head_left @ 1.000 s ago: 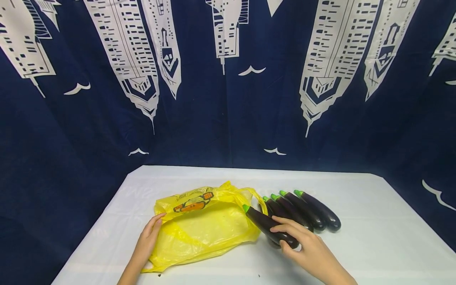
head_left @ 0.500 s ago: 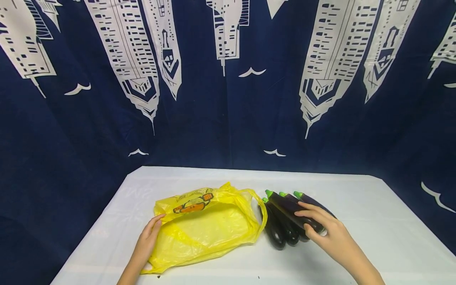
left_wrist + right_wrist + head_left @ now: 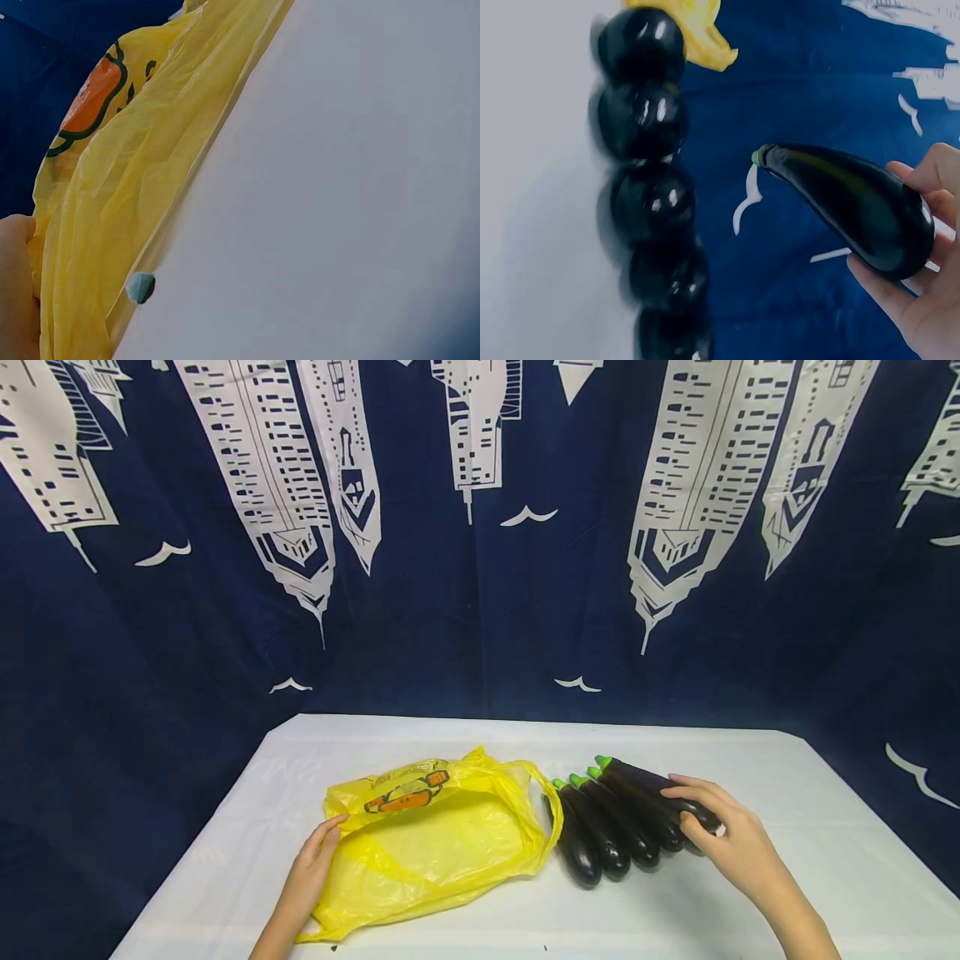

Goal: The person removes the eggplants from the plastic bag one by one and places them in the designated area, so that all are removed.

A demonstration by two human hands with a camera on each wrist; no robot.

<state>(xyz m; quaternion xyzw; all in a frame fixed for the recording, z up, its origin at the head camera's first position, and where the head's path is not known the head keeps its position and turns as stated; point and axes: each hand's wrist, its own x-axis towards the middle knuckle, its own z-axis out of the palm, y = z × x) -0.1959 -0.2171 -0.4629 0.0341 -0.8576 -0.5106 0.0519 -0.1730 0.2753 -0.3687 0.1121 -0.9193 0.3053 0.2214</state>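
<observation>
The yellow plastic bag (image 3: 442, 852) lies on its side with its mouth spread toward the viewer. At the left side of that mouth, my left hand (image 3: 309, 864) holds the bag's edge between thumb and fingers. In the left wrist view part of this hand (image 3: 15, 285) shows beside the yellow plastic (image 3: 142, 157). My right hand (image 3: 735, 831) grips a dark eggplant (image 3: 847, 210) round its thick end, its green stem pointing away and left. Several more eggplants (image 3: 577, 843) lie side by side under and left of the held one, green stems toward the back.
The bag's handle loop (image 3: 553, 793) stands close against the leftmost eggplants. Everything lies on a white-covered table (image 3: 810, 810). Behind it hangs a navy curtain (image 3: 480, 627) with white building prints. A small teal lump (image 3: 140, 287) is by the bag's lower edge.
My right hand has carried the eggplant from beside the bag's mouth rightward and back, over to the right end of the row. The left hand and bag have barely moved.
</observation>
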